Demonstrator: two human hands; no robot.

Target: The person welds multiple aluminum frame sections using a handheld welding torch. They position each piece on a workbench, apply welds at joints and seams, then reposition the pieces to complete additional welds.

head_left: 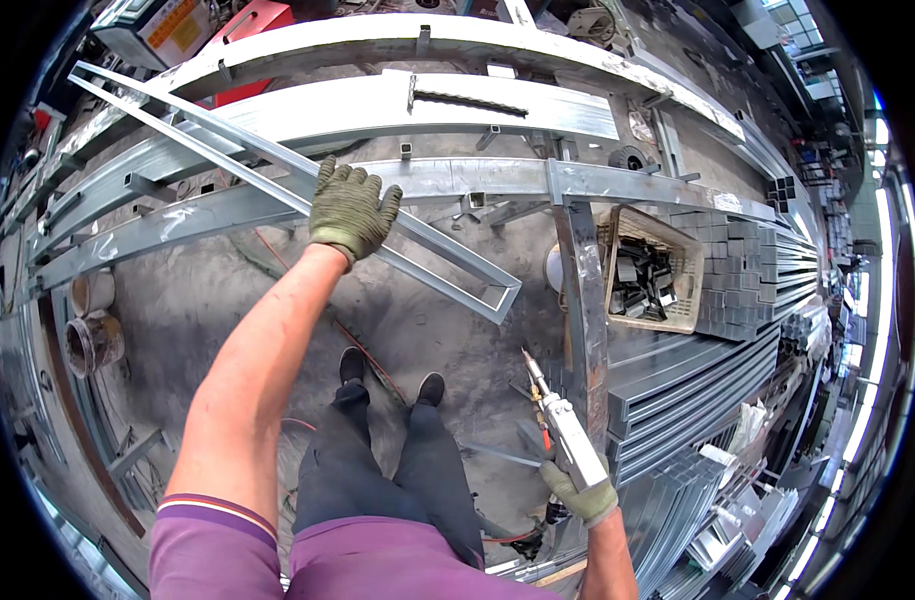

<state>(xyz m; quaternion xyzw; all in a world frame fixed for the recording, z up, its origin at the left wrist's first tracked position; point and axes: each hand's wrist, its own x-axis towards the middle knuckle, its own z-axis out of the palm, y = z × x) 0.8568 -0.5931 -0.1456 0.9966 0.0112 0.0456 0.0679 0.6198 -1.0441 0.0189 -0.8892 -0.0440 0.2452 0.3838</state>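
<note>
My left hand [353, 212], in a green work glove, is closed over a long, narrow metal frame [447, 290] made of thin silver bars. The frame slants across the rack's steel beams [437, 178], its near end jutting over the floor. At the lower right, my gloved right hand [580, 494] grips a white welding gun [572, 438]. The gun's thin nozzle points up and to the left, away from the frame's near end. A dark steel post [583, 300] stands beside the gun.
A beige crate [677, 250] holds dark metal pieces. Stacked metal tubes [697, 400] fill the right side. Buckets [94, 343] stand at left. A red hose [362, 345] crosses the floor near my feet. A dark rod [472, 102] lies on a wide beam.
</note>
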